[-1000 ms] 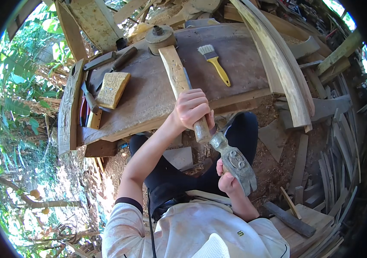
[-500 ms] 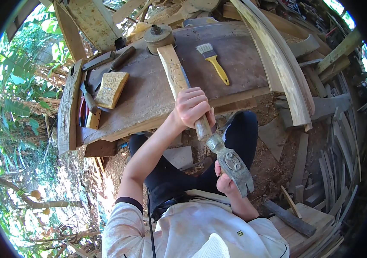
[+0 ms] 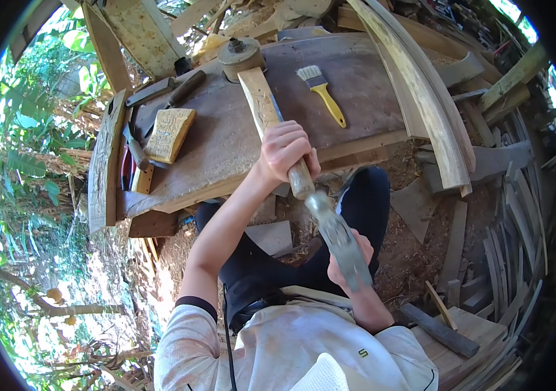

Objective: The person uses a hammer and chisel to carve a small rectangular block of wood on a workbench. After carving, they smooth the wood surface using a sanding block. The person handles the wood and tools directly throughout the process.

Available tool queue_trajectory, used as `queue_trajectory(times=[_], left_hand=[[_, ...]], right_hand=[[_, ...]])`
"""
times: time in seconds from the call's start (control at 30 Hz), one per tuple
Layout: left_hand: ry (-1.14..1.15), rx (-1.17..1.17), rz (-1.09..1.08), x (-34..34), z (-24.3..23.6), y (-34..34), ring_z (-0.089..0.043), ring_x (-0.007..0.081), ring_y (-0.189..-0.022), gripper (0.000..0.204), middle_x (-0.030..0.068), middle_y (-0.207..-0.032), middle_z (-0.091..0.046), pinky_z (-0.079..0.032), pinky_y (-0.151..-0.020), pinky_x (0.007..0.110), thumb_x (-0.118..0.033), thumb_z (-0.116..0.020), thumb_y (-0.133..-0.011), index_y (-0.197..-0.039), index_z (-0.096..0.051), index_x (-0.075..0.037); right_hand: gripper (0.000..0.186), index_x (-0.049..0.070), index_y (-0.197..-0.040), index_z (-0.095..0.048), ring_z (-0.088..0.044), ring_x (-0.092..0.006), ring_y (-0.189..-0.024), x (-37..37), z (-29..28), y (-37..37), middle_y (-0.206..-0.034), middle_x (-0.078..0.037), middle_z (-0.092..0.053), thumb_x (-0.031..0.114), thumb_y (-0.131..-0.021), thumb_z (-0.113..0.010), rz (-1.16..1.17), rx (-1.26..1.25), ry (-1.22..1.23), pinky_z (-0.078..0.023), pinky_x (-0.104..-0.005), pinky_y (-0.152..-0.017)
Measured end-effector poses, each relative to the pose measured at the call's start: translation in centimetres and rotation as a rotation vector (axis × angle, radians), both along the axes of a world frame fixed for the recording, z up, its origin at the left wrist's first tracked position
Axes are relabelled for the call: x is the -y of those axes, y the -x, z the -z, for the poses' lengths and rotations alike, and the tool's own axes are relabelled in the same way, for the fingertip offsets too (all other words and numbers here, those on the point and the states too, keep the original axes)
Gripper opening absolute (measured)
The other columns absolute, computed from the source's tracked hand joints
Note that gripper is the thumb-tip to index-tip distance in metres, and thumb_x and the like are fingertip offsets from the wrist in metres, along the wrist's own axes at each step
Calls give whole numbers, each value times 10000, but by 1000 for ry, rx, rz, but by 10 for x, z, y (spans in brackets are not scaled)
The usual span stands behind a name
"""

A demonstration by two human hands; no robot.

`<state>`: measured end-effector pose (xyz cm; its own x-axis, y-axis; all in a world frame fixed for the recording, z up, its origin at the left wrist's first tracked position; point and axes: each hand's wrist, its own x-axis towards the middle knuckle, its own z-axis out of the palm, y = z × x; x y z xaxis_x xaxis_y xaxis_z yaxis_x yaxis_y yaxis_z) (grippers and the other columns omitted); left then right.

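My left hand [image 3: 284, 150] is closed on the wooden handle [image 3: 300, 179] of a long chisel, whose blade runs alongside a pale wooden bar [image 3: 257, 98] on the workbench [image 3: 362, 85]. That bar's far end meets a round fixture with a bolt [image 3: 241, 55]. Below, a motion-blurred metal claw hammer [image 3: 335, 238] has its striking face at the chisel handle's butt; my right hand [image 3: 353, 260] grips it, partly hidden behind the head. A yellow-handled paintbrush [image 3: 327, 104] lies right of the bar. To the left are a small wooden block [image 3: 170, 135] and hand tools [image 3: 136, 153].
Long curved planks [image 3: 421, 78] lean over the bench's right side. Stacked wood strips and offcuts [image 3: 506, 260] crowd the right, with a grey board [image 3: 437, 329] at lower right. My legs are under the bench's front edge. Foliage [image 3: 43, 143] and a branch fill the left.
The hammer has shifted up and leftward, now blurred, its face at the handle's butt. My left hand and the chisel have moved slightly up, away from me; my right hand has also risen.
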<state>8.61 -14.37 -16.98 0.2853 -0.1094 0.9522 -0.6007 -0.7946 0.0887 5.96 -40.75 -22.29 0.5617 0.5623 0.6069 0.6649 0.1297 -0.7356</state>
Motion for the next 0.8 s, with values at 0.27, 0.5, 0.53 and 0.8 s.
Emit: queue_trajectory(times=[0.27, 0.5, 0.53, 0.8], left_hand=[[-26, 21, 5, -1, 2, -2, -468, 232, -438, 208, 59, -560, -444, -395, -433, 323, 72, -597, -589, -638, -440, -54], [-18, 20, 21, 6, 2, 4, -456, 230, -428, 201, 57, -556, -442, -400, -433, 323, 68, -592, -593, -637, -440, -57], [-16, 20, 21, 6, 1, 4, -456, 230, -428, 201, 57, -556, -443, -400, -433, 323, 68, -592, -594, -637, -440, -56], [57, -4, -9, 4, -9, 4, -465, 233, -440, 217, 60, -559, -434, -396, -433, 325, 70, -598, -589, -632, -425, -55]], right_hand=[[391, 27, -879, -598, -617, -212, -587, -5, 1, 3, -667, -57, -617, 388, -1016, -534, 38, -99, -40, -484, -327, -540], [467, 42, -778, -566, -566, -203, -521, -10, -3, 3, -621, -53, -581, 390, -1068, -451, -3, -2, -103, -431, -332, -481], [472, 37, -783, -567, -566, -197, -522, -10, -2, 3, -628, -52, -585, 397, -1068, -456, -9, -10, -111, -434, -330, -482], [346, -37, -944, -594, -610, -225, -535, 3, -17, -1, -707, -99, -635, 283, -910, -722, -199, 168, -308, -522, -353, -522]])
